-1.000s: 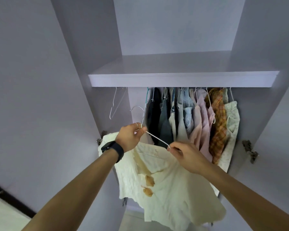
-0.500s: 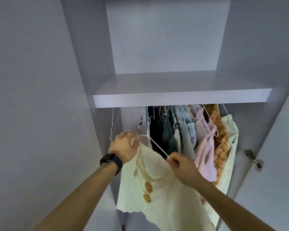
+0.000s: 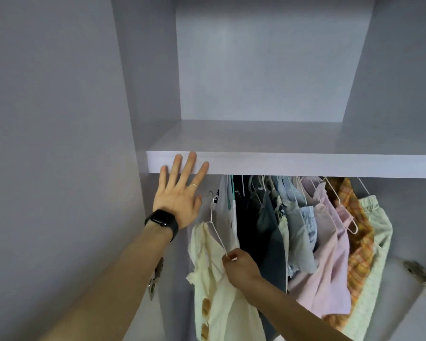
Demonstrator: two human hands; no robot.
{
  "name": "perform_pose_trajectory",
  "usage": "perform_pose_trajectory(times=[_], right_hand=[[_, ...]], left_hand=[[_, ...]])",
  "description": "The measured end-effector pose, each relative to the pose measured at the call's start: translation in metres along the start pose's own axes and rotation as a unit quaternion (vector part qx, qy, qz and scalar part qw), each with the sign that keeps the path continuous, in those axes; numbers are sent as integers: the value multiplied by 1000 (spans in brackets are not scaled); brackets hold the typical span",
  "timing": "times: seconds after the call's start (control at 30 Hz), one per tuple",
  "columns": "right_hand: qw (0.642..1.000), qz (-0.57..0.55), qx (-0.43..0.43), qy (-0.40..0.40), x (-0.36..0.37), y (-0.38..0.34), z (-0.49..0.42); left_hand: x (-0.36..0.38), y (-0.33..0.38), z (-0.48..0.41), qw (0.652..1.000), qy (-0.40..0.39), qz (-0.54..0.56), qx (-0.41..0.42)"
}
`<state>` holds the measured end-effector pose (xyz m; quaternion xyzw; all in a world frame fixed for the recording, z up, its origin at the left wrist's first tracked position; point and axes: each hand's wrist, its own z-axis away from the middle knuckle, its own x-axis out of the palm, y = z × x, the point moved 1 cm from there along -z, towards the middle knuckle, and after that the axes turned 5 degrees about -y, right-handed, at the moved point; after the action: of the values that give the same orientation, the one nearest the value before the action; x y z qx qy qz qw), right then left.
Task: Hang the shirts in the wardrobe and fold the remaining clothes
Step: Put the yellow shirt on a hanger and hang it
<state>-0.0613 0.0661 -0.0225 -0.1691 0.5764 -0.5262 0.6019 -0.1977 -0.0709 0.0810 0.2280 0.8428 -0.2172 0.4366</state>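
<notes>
A cream shirt (image 3: 221,291) with brown buttons hangs on a thin white wire hanger (image 3: 217,232) at the left end of the wardrobe's clothes row. My right hand (image 3: 241,265) pinches the hanger's right arm at the shirt's shoulder. My left hand (image 3: 180,190), with a black watch on the wrist and a ring, is spread open and empty just left of the hanger hook, its fingertips over the front edge of the shelf (image 3: 305,166). The rail is hidden behind the shelf.
Several hung garments (image 3: 305,230) fill the rail to the right: dark, grey-blue, pink, orange plaid and pale green. The wardrobe's left wall (image 3: 138,94) stands close beside my left arm. Door hinges (image 3: 423,276) show at the lower right and lower left.
My left hand let go of the hanger and rose, fingers spread, to the shelf edge. The cream shirt moved up and in beside the other clothes; my right hand still grips the hanger.
</notes>
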Motion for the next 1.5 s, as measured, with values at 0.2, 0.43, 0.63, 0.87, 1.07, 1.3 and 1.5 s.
perform_pose_trajectory(times=[0.2, 0.43, 0.63, 0.87, 1.07, 1.3, 1.5], right_hand=[[998, -69, 0, 8, 22, -21, -62], [989, -109, -55, 84, 56, -30, -115], [971, -135, -120, 155, 49, -36, -156], [976, -31, -110, 183, 29, -70, -181], [986, -3, -87, 144, 40, -65, -193], [990, 42, -77, 110, 29, -58, -180], [960, 163, -161, 162, 35, -59, -146]], left_hand=[[35, -8, -14, 998, 59, 2, -5], [61, -14, -17, 990, 142, -15, 15], [71, -14, -19, 982, 184, -25, 16], [76, -15, -24, 979, 200, -36, 4], [71, -12, -22, 985, 170, -36, -4], [65, -9, -20, 992, 128, -19, -9], [57, -23, -10, 996, 75, -39, 13]])
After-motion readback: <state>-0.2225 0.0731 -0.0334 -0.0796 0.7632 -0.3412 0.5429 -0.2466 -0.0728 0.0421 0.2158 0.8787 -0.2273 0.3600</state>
